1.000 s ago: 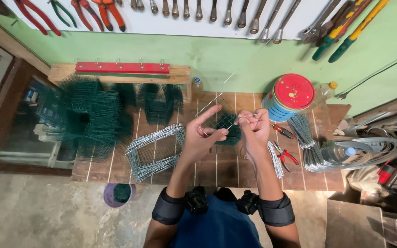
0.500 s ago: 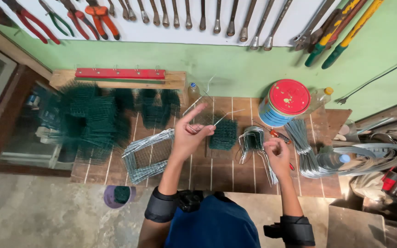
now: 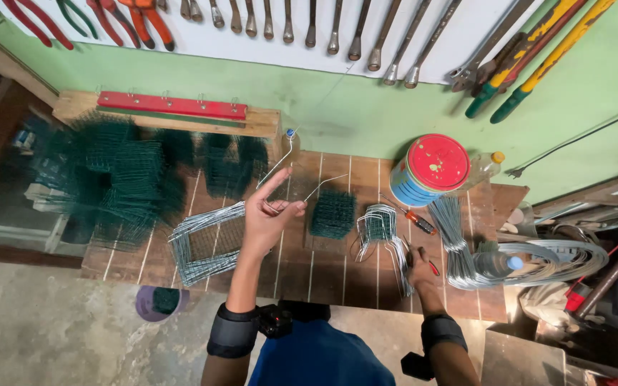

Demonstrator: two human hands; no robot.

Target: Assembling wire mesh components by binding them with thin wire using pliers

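Thin bent length of silver wire (image 3: 291,179), pinched in my left hand (image 3: 266,218) above the wooden slatted surface (image 3: 323,268).

I judge the step to be gathering: my left fingers are closed on the wire while my right hand (image 3: 418,270) rests low by the bundle of bent silver wire pieces (image 3: 388,239); whether it grips one I cannot tell. The next move calls for freeing a single piece without snagging. The small green mesh square (image 3: 332,213), the red-handled screwdriver (image 3: 415,218) and the red-lidded blue tin (image 3: 429,170) crowd that side.
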